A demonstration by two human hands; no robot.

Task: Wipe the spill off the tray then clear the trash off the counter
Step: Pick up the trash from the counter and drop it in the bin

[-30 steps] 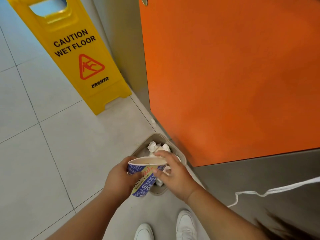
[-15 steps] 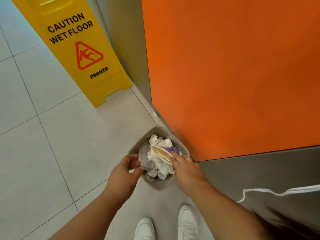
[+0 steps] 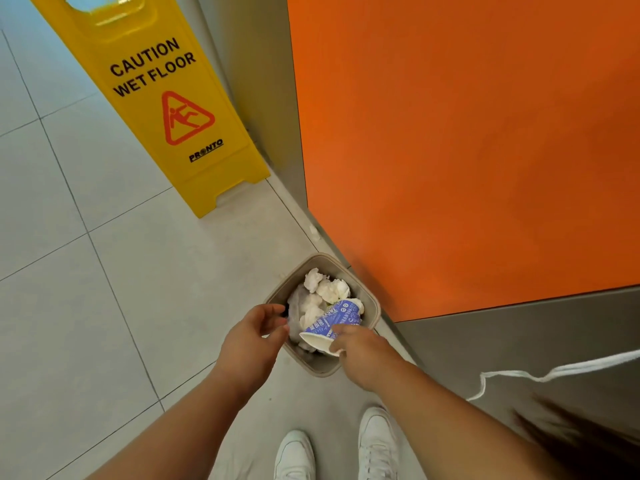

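A small beige trash bin (image 3: 322,370) stands on the tiled floor against the counter base, filled with crumpled white tissues (image 3: 329,289). A blue-and-white printed paper cup (image 3: 334,318) lies tilted on top of the tissues, its open mouth turned toward me. My right hand (image 3: 363,355) pinches the cup's rim at the near side of the bin. My left hand (image 3: 249,341) hovers at the bin's left rim with loosely curled fingers and holds nothing.
A yellow "Caution Wet Floor" sign (image 3: 156,98) stands on the floor to the far left. An orange panel (image 3: 450,150) and a grey metal counter side (image 3: 519,341) rise on the right. My white shoes (image 3: 294,455) are just behind the bin. A white cord (image 3: 554,372) hangs at the right.
The cup went from both hands above the bin down into it. My left hand let go, and my right hand turned the cup so its mouth faces me.
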